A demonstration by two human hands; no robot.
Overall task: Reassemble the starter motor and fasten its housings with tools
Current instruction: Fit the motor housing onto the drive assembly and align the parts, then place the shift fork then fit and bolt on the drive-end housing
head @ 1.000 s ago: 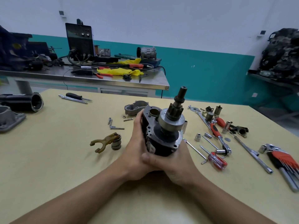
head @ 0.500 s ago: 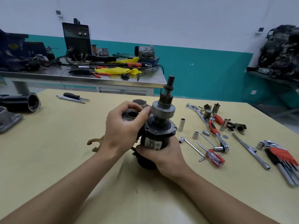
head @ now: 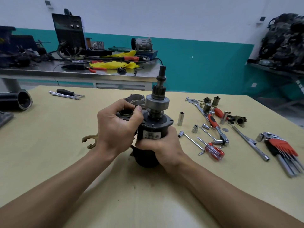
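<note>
The starter motor [head: 152,129] stands upright on its rear end near the middle of the tan table [head: 57,129], its pinion shaft [head: 162,83] pointing straight up. The right hand [head: 162,145] wraps its fingers round the dark body from the right and front. The left hand [head: 116,127] curls round the flange on the left side, its thumb and forefinger closed at the rim of a round opening there. In front of the motor the tabletop is bare down to the near edge, crossed only by the two forearms. To the left a bronze fork lever [head: 89,140] lies just beside the left wrist, with open surface beyond it up to a black cylinder [head: 19,102] at the table's left edge. The right side is crowded: an upright socket [head: 181,118] near the motor, an L-shaped wrench [head: 192,141], a red-handled screwdriver [head: 213,150], a ratchet [head: 213,122] and a hex key set [head: 283,150] close to the right edge. A grey cover [head: 136,100] sits directly behind the motor. A steel bench [head: 79,74] stands beyond the far edge. A pale label [head: 151,135] on the motor body carries dark marks too blurred to read.
</note>
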